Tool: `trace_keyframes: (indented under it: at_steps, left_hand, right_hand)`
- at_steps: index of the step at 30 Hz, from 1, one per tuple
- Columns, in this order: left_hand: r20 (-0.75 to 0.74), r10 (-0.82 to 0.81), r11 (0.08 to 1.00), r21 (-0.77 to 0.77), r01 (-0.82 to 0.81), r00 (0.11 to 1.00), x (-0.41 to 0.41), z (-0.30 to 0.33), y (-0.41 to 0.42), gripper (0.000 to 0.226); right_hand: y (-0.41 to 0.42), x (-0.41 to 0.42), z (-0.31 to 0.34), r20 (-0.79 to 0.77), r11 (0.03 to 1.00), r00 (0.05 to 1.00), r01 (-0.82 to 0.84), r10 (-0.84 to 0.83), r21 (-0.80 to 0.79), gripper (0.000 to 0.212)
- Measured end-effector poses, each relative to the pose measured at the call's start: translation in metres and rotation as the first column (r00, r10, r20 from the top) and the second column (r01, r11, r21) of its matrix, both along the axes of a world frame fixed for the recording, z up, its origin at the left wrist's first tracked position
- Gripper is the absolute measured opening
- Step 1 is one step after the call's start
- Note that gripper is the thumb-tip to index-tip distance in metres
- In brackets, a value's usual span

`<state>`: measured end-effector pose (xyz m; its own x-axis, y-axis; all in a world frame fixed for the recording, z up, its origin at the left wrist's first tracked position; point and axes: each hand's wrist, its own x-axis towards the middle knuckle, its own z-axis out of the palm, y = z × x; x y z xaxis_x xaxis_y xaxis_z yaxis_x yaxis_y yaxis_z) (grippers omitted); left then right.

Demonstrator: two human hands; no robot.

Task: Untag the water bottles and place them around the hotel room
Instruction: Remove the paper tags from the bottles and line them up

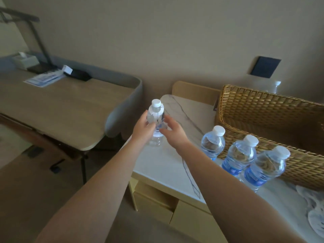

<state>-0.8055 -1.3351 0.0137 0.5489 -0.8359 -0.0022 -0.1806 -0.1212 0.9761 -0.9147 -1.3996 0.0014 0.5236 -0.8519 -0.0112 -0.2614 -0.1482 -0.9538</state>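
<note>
A clear water bottle [156, 118] with a white cap stands upright between my hands, above the left edge of the marble-topped cabinet [168, 165]. My left hand [143, 128] grips its left side. My right hand [172, 129] touches its right side at a pale label or tag, fingers partly spread. Three more bottles with blue labels stand in a row to the right: one [213, 142], a second [240, 155] and a third [264, 169], all against the wicker basket.
A large wicker basket [273, 120] fills the cabinet's right side. Crumpled clear plastic [315, 209] lies at the far right. A wooden desk [61, 106] with a lamp, tissue box and leaflet stands to the left. A dark wall panel [265, 67] is behind.
</note>
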Motion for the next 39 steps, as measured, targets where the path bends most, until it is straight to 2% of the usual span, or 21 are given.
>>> trace_keyframes:
  at_steps: [5,9,11,13,15,20,26,32,39]
  left_hand:
    - [-0.05,0.059,0.997,-0.049,-0.061,0.997,-0.004,-0.012,0.008,0.046]
    - [-0.084,0.097,0.992,-0.073,-0.103,0.992,0.0,-0.012,0.006,0.038]
    - [-0.092,0.085,0.993,-0.077,-0.092,0.992,0.001,-0.012,0.004,0.039]
    - [-0.087,0.073,0.995,-0.067,-0.079,0.994,0.002,-0.013,0.003,0.044]
    - [-0.077,0.058,0.997,-0.055,-0.063,0.995,0.003,-0.016,0.003,0.049]
    - [-0.066,0.053,0.996,-0.063,-0.057,0.996,0.008,-0.021,0.004,0.043]
    - [-0.054,0.043,0.996,-0.072,-0.047,0.998,0.005,-0.015,0.008,0.026]
    - [0.098,0.019,0.999,-0.051,-0.014,0.995,-0.002,-0.013,0.012,0.033]
    - [0.224,0.04,0.996,-0.091,-0.02,0.974,-0.034,-0.003,0.022,0.04]
  right_hand:
    - [-0.01,-0.001,-0.007,0.047,0.998,0.998,0.027,-0.029,0.056,0.056]
    - [-0.011,-0.001,-0.01,0.044,0.978,0.993,0.103,-0.112,0.18,0.054]
    - [-0.012,-0.002,-0.013,0.06,0.957,0.988,0.12,-0.141,0.264,0.037]
    - [-0.01,-0.006,-0.014,0.146,0.934,0.981,0.071,-0.129,0.349,0.012]
    - [-0.007,-0.01,-0.012,0.219,0.926,0.97,0.018,-0.108,0.377,0.002]
    - [-0.004,-0.009,0.005,0.32,0.95,0.944,-0.026,-0.079,0.312,0.008]
    - [-0.01,0.006,0.032,0.302,0.974,0.947,0.039,-0.106,0.222,0.006]
    - [-0.017,0.007,0.05,0.276,0.982,0.951,0.096,-0.139,0.165,0.009]
    - [-0.01,-0.037,0.087,0.389,0.983,0.905,0.182,-0.171,0.009,0.008]
